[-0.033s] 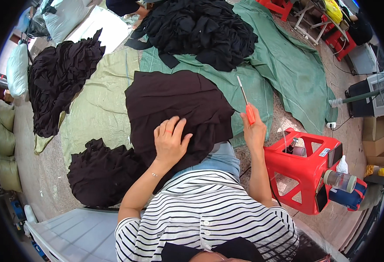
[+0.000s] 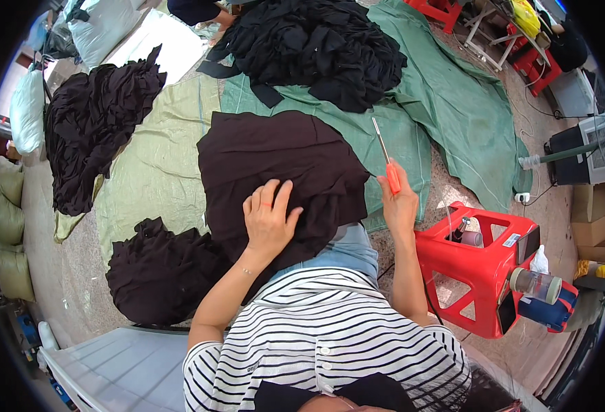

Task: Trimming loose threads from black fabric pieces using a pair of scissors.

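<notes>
In the head view, we see a dark brown-black cloth (image 2: 275, 147) spread over the person's lap and beyond it, in front of the striped shirt (image 2: 330, 323). Its far part lies fairly smooth, with a few long creases, while the part nearer the body bunches into soft folds. It overlaps the blue jeans (image 2: 350, 250) and, farther out, the green sheet (image 2: 385, 134) and the yellowish sheet (image 2: 154, 144). We also see a tool (image 2: 387, 162) with an orange handle and a slim, straight metal shaft, just to the right of the cloth, its tip pointing away from the body.

The left forearm slants inward from the lower left, and the left hand (image 2: 271, 220) lies back up on the cloth, its fingers extended and a little spread, with the thumb apart; we see it pressing on the fabric rather than gripping it. The right forearm rises almost straight, beside the red stool (image 2: 453, 250), and the right hand (image 2: 401, 204) is curled closed around the orange handle. Whether its fingers also pinch the cloth's right corner, we cannot tell.
</notes>
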### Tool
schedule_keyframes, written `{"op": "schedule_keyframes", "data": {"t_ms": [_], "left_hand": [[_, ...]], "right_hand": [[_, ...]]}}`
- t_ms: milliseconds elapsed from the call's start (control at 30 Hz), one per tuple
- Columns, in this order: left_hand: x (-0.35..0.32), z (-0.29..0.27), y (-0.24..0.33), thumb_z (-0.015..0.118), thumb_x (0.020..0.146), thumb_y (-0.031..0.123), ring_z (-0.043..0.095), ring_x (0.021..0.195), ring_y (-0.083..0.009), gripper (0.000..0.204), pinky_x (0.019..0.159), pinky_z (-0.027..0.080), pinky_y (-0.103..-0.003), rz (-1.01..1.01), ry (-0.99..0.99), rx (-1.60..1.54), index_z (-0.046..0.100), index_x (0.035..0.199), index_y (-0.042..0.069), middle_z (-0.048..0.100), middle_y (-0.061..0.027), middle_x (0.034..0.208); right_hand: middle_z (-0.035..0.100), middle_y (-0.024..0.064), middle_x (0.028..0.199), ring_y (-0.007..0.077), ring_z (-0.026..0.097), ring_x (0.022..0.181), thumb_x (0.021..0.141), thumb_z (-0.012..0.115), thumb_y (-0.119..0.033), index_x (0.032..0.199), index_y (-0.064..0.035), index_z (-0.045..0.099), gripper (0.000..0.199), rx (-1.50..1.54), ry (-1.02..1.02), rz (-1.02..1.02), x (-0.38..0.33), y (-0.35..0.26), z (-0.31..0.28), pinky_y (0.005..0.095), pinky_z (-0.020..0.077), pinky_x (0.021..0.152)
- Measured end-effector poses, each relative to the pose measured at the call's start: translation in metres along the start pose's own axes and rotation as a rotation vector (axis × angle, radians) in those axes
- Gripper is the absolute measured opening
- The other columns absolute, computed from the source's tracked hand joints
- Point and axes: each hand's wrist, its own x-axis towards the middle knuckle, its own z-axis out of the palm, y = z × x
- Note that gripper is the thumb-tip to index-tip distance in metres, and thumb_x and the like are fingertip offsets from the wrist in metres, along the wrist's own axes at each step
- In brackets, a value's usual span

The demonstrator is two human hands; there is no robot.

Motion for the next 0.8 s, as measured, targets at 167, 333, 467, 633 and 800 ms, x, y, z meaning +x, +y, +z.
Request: {"op": "schedule_keyframes", "data": {"t_ms": [167,333,467,633,800], "left_hand": [[-0.003,0.013,-0.027,0.073,0.070,0.006,0.055,0.109,-0.0298,0.036,0.093,0.040,-0.042,-0.089,0.181,0.103,0.068,0.106,0.010,0.059,-0.0063,0.121],[0.013,-0.021,-0.019,0.057,0.076,-0.013,0.067,0.085,-0.0369,0.027,0.075,0.052,-0.039,-0.178,0.289,-0.372,0.060,0.099,0.001,0.066,-0.0162,0.093],[0.053,-0.040,-0.030,0.061,0.087,-0.005,0.068,0.081,-0.0396,0.019,0.068,0.052,-0.036,-0.301,0.215,-0.459,0.058,0.105,0.001,0.065,-0.0206,0.090],[0.045,-0.036,-0.038,0.086,0.064,0.052,0.058,0.105,-0.0324,0.082,0.082,0.053,-0.041,-0.041,-0.055,-0.078,0.058,0.128,0.010,0.056,-0.0103,0.119],[0.025,-0.032,-0.070,0.064,0.054,-0.007,0.054,0.112,-0.0366,0.050,0.089,0.049,-0.041,-0.072,0.209,0.151,0.071,0.099,0.011,0.055,-0.0120,0.133]], "right_hand": [[0.065,0.0237,0.119,0.0424,0.066,0.101,0.083,0.073,-0.007,0.146,-0.0199,0.046,0.070,0.142,-0.044,-0.127,0.014,0.013,0.014,0.0444,0.0527,0.081],[0.065,0.0183,0.126,0.0363,0.067,0.107,0.076,0.071,0.004,0.150,-0.0195,0.042,0.083,0.207,-0.307,-0.155,0.013,0.003,0.020,0.0409,0.0535,0.090],[0.068,0.0172,0.119,0.0328,0.069,0.105,0.078,0.070,0.005,0.143,-0.0179,0.051,0.072,0.177,-0.205,-0.303,0.027,-0.009,0.029,0.0395,0.0541,0.087],[0.072,0.0165,0.105,0.0373,0.070,0.093,0.084,0.068,-0.001,0.127,-0.0162,0.060,0.047,0.078,-0.005,-0.312,0.046,-0.013,0.022,0.0401,0.0556,0.077],[0.067,0.0136,0.115,0.0272,0.072,0.094,0.089,0.062,0.005,0.126,-0.0099,0.058,0.040,0.133,0.508,-0.454,0.062,-0.042,-0.050,0.0367,0.0548,0.081]]}}
